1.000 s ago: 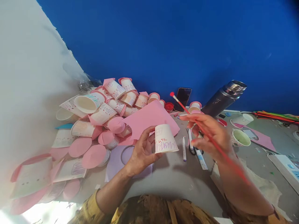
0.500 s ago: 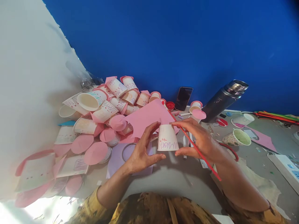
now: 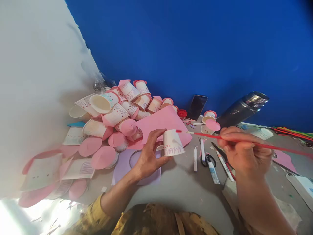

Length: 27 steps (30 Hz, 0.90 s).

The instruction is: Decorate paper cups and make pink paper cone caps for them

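Observation:
My left hand (image 3: 150, 156) is closed around the left side of a white paper cup (image 3: 173, 143), held upside down above the table. Red dots and a purple zigzag line mark the cup near its rim. In my right hand (image 3: 244, 151) is a long red paintbrush (image 3: 210, 135), pinched between the fingers and lying almost level. Its red-tipped bristles point left and meet the cup's upper right edge; whether they touch it I cannot tell. Beneath the hands lie a pink paper sheet (image 3: 162, 122) and a purple paper sheet (image 3: 122, 163) with a ring on it.
A pile of decorated cups (image 3: 114, 114) with pink paper pieces fills the left side. Markers (image 3: 195, 159), scissors (image 3: 207, 160) and a glue tube (image 3: 214, 173) lie right of centre. A phone (image 3: 197, 107) and a dark flask (image 3: 244, 107) stand along the blue wall.
My right hand has let go of the cup and moved right. The brush has swung from slanting down to nearly level, its tip now at the cup. My left hand keeps the cup, now slightly tilted.

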Each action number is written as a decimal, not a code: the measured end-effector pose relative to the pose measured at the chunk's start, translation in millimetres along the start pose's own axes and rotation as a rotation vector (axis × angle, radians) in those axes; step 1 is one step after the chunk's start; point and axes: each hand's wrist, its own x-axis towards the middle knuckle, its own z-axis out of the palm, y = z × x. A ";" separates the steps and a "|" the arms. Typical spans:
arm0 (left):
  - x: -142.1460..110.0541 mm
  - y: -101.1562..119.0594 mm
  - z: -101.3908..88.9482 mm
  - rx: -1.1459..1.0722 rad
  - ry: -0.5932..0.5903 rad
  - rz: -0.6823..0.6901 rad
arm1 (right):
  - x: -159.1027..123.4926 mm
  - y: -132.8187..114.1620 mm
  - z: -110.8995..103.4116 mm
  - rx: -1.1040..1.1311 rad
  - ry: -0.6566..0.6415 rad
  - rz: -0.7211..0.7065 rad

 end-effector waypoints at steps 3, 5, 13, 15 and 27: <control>-0.8 -0.8 -0.3 0.001 0.004 -0.002 | 0.6 -1.3 0.1 0.013 -0.038 0.023; -1.2 -1.4 -0.3 0.003 -0.007 -0.003 | 0.4 -2.9 1.1 0.028 -0.036 0.035; -1.5 -0.7 1.3 -0.003 -0.027 -0.004 | -1.8 -3.2 2.1 0.009 -0.069 0.106; -1.6 -0.2 1.6 -0.009 -0.028 -0.004 | -2.2 -3.1 2.8 -0.021 -0.076 0.100; -2.3 -3.0 2.4 -0.010 -0.040 0.011 | -3.5 -2.3 5.7 -0.058 -0.086 0.090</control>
